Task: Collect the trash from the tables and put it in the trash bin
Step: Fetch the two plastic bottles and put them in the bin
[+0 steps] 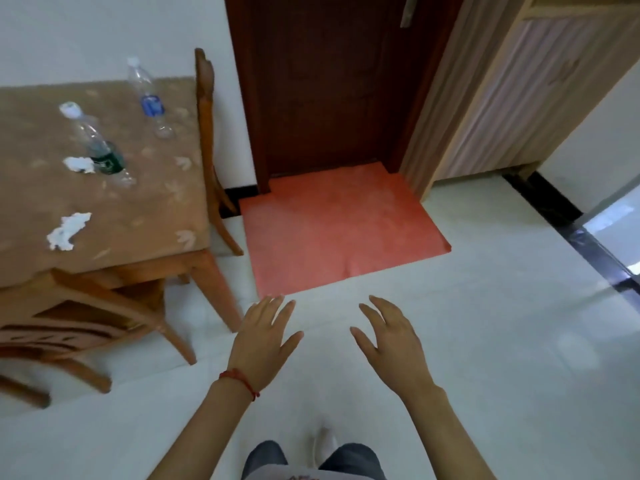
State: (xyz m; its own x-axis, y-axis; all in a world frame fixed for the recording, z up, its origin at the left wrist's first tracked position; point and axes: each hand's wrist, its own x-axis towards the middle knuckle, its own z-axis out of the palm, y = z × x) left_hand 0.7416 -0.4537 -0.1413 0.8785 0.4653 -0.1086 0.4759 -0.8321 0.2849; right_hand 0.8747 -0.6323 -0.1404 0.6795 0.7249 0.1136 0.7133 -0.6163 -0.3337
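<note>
Both hands empty, fingers spread, held over the floor: left hand [265,337], right hand [391,337]. Trash sits on the table [145,237] at left: two plastic bottles [100,147] [149,98] standing, one tissue wad [80,164] touching the nearer bottle, another [67,231] near the front edge. Trash bin not visible.
</note>
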